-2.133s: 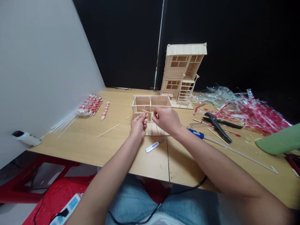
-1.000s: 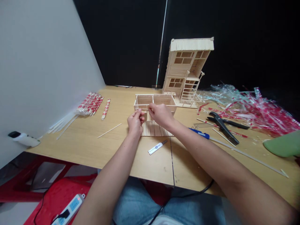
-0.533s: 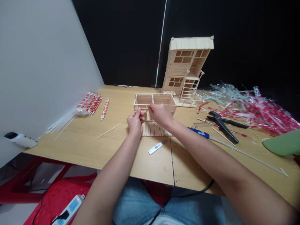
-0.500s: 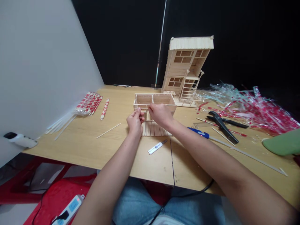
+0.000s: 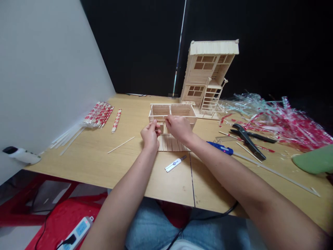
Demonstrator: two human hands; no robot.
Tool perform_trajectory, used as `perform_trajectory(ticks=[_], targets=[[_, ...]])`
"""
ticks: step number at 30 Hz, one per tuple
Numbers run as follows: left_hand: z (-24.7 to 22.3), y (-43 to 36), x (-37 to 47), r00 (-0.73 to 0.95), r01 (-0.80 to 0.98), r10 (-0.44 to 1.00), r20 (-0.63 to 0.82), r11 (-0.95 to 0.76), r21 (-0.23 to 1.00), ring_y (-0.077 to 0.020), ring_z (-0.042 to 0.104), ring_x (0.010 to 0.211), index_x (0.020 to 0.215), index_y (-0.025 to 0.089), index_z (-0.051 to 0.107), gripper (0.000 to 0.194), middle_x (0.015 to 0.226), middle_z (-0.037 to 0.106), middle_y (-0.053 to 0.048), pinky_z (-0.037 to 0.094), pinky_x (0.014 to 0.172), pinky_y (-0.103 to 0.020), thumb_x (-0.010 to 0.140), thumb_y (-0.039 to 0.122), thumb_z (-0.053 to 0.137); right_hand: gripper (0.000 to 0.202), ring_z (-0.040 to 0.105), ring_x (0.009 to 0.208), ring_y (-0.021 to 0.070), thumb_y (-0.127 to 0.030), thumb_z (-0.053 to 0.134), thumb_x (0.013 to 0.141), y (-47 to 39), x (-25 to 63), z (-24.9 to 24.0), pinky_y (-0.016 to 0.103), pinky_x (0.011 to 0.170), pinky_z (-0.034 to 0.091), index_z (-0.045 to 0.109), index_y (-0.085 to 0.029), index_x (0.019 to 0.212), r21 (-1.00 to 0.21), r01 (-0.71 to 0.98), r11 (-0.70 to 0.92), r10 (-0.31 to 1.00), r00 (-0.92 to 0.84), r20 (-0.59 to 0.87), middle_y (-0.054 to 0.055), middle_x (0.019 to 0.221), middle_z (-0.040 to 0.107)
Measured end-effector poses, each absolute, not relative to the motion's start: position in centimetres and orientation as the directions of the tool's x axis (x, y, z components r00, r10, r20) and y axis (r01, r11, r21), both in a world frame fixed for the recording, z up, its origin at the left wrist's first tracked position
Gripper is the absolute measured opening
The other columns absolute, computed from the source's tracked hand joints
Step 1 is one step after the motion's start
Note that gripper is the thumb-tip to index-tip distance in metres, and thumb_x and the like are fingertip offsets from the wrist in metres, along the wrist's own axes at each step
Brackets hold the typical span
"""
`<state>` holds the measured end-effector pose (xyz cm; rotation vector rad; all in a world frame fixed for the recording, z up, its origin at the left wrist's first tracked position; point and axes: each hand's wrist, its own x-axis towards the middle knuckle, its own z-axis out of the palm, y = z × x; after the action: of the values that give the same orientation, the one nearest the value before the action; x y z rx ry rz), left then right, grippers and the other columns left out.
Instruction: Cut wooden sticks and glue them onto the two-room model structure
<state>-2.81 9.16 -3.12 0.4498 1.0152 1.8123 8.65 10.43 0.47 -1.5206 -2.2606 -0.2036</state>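
Observation:
A small roofless house of wooden sticks [image 5: 182, 110] stands mid-table, with a slatted stick floor [image 5: 173, 143] reaching out in front of it. At its front left, my left hand [image 5: 151, 134] is closed in a pinch; what its fingertips hold is too small to make out. My right hand [image 5: 178, 127] is pinched at the front wall, beside my left hand, and its fingertips hide whatever is between them. A white knife with a dark tip [image 5: 174, 164] lies in front of the floor.
Behind stands a tall two-storey stick house [image 5: 205, 69]. Wrapped chopsticks [image 5: 100, 114] and one loose stick [image 5: 121, 145] lie left. To the right are a blue glue gun [image 5: 221, 148], black cutters [image 5: 248, 142], plastic wrappers [image 5: 283, 118] and a green object [image 5: 313, 158].

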Motion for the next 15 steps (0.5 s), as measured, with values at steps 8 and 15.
perform_trajectory(ticks=[8, 15], targets=[[-3.05, 9.17, -2.82, -0.454, -0.578, 0.88, -0.138, -0.173, 0.797, -0.0024, 0.045, 0.038, 0.069, 0.012, 0.063, 0.033, 0.054, 0.058, 0.006, 0.029, 0.04, -0.015, 0.059, 0.033, 0.087, 0.036, 0.07, 0.079, 0.0252, -0.03, 0.039, 0.101, 10.49, 8.6, 0.22, 0.03, 0.065, 0.039, 0.072, -0.017, 0.105, -0.124, 0.908, 0.401, 0.853, -0.32, 0.413, 0.012, 0.088, 0.076], [-3.3, 9.24, -3.03, -0.419, -0.557, 0.898, -0.135, -0.137, 0.819, -0.0028, 0.046, 0.038, 0.072, 0.012, 0.065, 0.034, 0.056, 0.061, 0.004, 0.03, 0.039, -0.016, 0.06, 0.036, 0.087, 0.036, 0.069, 0.078, 0.0246, -0.03, 0.039, 0.101, 10.7, 8.68, 0.04, 0.03, 0.065, 0.038, 0.072, -0.017, 0.105, -0.137, 0.898, 0.417, 0.844, -0.327, 0.424, 0.011, 0.087, 0.076]])
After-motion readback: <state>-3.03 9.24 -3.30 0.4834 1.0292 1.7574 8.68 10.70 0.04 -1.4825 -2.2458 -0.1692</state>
